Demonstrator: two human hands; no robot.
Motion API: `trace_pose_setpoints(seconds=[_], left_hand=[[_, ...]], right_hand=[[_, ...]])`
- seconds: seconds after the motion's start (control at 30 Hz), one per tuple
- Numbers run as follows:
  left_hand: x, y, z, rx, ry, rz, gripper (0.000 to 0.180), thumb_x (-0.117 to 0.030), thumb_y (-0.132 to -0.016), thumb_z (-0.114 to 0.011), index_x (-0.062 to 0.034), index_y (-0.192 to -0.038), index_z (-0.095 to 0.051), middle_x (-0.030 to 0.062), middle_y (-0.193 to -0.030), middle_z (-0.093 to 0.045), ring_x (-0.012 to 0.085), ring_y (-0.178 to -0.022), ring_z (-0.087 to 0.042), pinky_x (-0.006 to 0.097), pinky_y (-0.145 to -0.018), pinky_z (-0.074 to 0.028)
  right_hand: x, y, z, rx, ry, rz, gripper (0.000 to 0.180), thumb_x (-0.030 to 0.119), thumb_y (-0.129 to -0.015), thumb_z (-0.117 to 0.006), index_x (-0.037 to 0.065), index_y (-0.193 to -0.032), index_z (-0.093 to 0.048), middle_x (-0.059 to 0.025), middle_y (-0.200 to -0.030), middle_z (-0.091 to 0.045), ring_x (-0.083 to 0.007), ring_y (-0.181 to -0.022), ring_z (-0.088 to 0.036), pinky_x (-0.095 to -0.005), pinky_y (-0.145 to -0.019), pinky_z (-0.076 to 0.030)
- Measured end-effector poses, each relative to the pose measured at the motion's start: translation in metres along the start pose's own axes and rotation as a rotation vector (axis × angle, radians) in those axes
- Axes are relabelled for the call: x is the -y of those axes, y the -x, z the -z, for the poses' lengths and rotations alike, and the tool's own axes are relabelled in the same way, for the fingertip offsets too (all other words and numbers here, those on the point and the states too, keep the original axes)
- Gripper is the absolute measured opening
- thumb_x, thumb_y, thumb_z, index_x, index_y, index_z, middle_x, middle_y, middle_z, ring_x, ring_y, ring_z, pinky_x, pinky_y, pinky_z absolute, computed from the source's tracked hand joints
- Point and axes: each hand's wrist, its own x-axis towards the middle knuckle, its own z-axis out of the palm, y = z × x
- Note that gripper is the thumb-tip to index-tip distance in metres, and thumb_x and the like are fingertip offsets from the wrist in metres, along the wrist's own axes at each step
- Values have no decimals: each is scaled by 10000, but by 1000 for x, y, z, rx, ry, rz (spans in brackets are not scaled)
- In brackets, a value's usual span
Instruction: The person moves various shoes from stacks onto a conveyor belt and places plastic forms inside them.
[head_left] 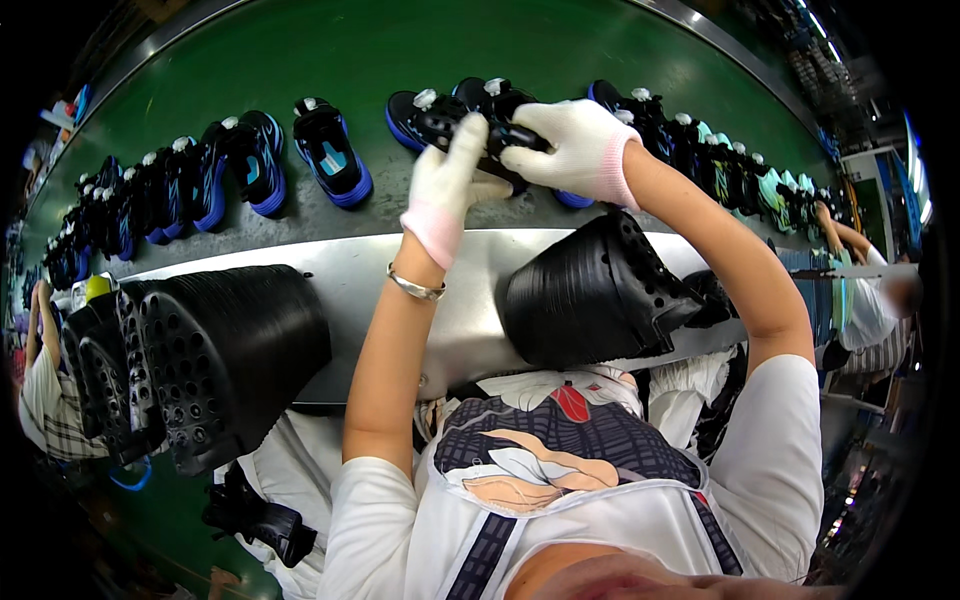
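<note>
Nearest me, a silver metal ledge (472, 300) is bearing two stacks of nested black plastic pieces pierced with round holes: the larger stack (245, 325) is lying at the left, the smaller stack (575, 300) at the right. Just beyond the ledge, my left hand (445, 185), in a white knitted glove with a pink cuff, and my right hand (585, 145), gloved alike, are gripping a glossy black piece (523, 136) between them. My fingers are hiding much of it, and I cannot tell whether it is sitting inside a shoe. It is being held close beside a black shoe with a bright blue sole (402, 118). I am probably positioning the piece at a shoe; the next move seems to be calling for a steady two-handed hold and careful alignment. Farther left, a black shoe with a turquoise inner panel (333, 155) is standing apart, near a left row of blue-soled shoes (262, 165). A right row of dark and mint-green shoes (690, 148) is curving away along the green work surface (400, 45).
</note>
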Motion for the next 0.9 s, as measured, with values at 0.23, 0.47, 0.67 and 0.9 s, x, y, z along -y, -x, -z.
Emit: trace_pose_setpoints(seconds=[0.23,0.47,0.67,0.9], left_hand=[[59,-6,38,-89,-1001,-460,413,-268,-808,-661,-43,-1144,-579,159,-1164,-556,349,-1035,-562,406,-876,-476],[71,-23,51,-171,-1169,-518,310,-210,-848,-621,-69,-1124,-601,124,-1145,-568,335,-957,-588,404,-815,-491],[61,-27,40,-187,-1316,-323,256,-254,-864,-601,-85,-1053,-627,100,-1059,-575,337,-950,-589,444,-791,-486],[61,-35,42,-110,-1311,-215,243,-268,-874,-583,-87,-1029,-633,110,-1060,-576,357,-928,-593,459,-785,-489]], right_hand=[[-20,-29,-5,304,9,-197,446,418,-823,-563,-4,-935,-652,-201,-798,-631,-301,-750,-611,-365,-722,-483],[-20,-84,-8,414,107,-131,530,476,-823,-528,-21,-949,-663,-211,-817,-633,-320,-795,-612,-368,-760,-478],[7,-118,-31,553,192,-319,548,477,-828,-506,-50,-872,-648,-163,-681,-615,-275,-613,-608,-374,-622,-502],[-27,-111,-18,593,-31,-371,500,445,-799,-584,-53,-800,-630,-108,-622,-555,-188,-496,-531,-337,-492,-457]])
